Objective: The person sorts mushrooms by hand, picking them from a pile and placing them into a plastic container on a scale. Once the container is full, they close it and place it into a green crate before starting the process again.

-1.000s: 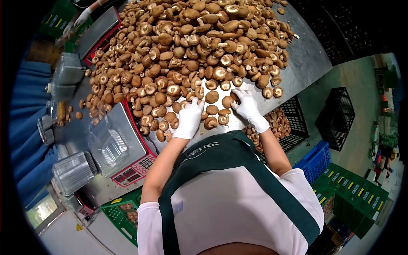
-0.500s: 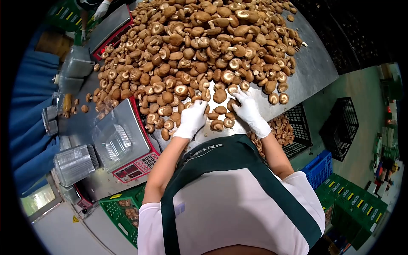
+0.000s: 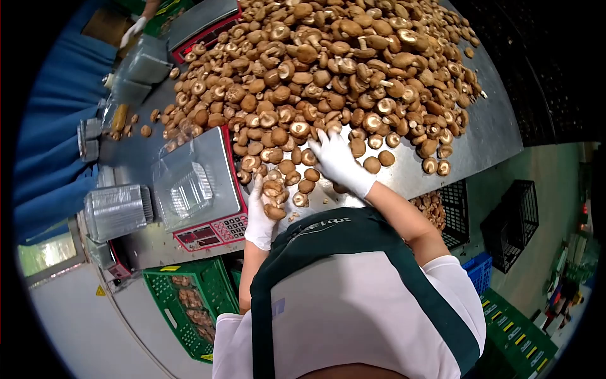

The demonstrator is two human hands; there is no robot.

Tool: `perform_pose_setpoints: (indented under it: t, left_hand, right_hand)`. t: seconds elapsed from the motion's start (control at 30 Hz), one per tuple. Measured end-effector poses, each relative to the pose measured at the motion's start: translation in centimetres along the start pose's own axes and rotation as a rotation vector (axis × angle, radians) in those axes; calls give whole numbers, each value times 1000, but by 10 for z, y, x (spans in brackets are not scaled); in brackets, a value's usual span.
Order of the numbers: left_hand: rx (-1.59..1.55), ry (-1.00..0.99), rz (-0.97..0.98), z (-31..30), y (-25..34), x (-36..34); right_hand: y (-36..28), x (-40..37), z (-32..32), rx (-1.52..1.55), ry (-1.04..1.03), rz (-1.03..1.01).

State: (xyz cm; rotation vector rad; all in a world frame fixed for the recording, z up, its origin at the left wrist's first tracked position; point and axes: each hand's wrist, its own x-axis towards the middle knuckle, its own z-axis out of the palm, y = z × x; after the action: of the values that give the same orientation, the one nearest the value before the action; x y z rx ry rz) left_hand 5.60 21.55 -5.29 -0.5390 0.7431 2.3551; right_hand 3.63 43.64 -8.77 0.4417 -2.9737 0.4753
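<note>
Brown shiitake mushrooms (image 3: 328, 69) lie in a large heap on the metal table (image 3: 416, 170). In a white glove, my left hand (image 3: 257, 218) cups several mushrooms (image 3: 273, 194) near the table's front edge, beside the scale. My right hand (image 3: 341, 163), gloved too, reaches to the near edge of the heap, fingers stretched out and touching mushrooms there. A few loose mushrooms (image 3: 306, 186) lie between my two hands.
At left, a red-framed scale (image 3: 218, 170) carries a clear plastic tray (image 3: 191, 189). More clear trays (image 3: 118, 211) are stacked beyond it. Below the table stand a green crate (image 3: 189, 303) and a black crate (image 3: 456, 211). Another person's gloved hand (image 3: 134, 30) shows at upper left.
My left hand has moved left and nearer to me and now holds several mushrooms. My right hand has moved left along the heap's edge. The whole view has shifted slightly.
</note>
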Motion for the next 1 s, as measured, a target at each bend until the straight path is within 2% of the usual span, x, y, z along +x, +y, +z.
perform_pose_setpoints:
  t: [0.03, 0.1, 0.2, 0.3, 0.33, 0.37, 0.43, 0.47, 0.5, 0.63, 0.7, 0.73, 0.77, 0.83, 0.87, 0.9, 0.97, 1.0]
  left_hand:
    - [-21, 144, 16, 4, -5, 2]
    - [-65, 103, -30, -8, -4, 7]
    - [-145, 116, -54, -13, -2, 6]
    - [-217, 130, -66, -17, -5, 5]
    - [-224, 30, -66, -37, -9, 11]
    - [-223, 33, -66, -26, -10, 7]
    - [-178, 241, -22, 10, -14, 0]
    - [-130, 140, -61, -26, -19, 8]
    - [-126, 139, -62, -20, -20, 8]
    - [-89, 203, -77, -6, -25, 1]
    - [-17, 136, -133, -19, -27, 4]
    - [62, -29, -190, -29, -25, 5]
    - [54, -21, -190, -23, -27, 3]
    - [329, -84, -134, 1, -33, 7]
    - [338, -62, -131, 1, -39, 11]
    - [367, -113, -124, 2, -36, 15]
    - [412, 96, -168, -5, -37, 19]
    - [409, 93, -165, -4, -37, 20]
  right_hand:
    - [-2, -9, 23, -221, 116, -92]
    - [-7, -28, 21, -81, 151, -123]
    - [-2, -51, -1, 49, -7, -56]
    - [5, -63, -8, 87, 134, -16]
    - [6, -61, -11, 90, 137, 1]
    - [3, -57, -14, 93, 137, 2]
    - [-4, -46, -20, 202, 47, 23]
    - [-6, -43, -13, 168, 6, -17]
    - [-13, -40, -11, 111, -102, -5]
    - [-16, -38, 32, 35, -119, -35]
    - [-16, -29, 11, 372, 8, 198]
    - [-18, -26, -3, 512, 56, 319]
    - [-17, -22, -12, 641, 19, 388]
    - [-25, -23, -29, 911, 12, 251]
    - [-30, -24, -44, 868, -136, 80]
    - [-36, -25, -54, 955, -252, 86]
    - [-30, -14, -65, 841, -232, 95]
    - [-23, -5, -62, 814, -64, 97]
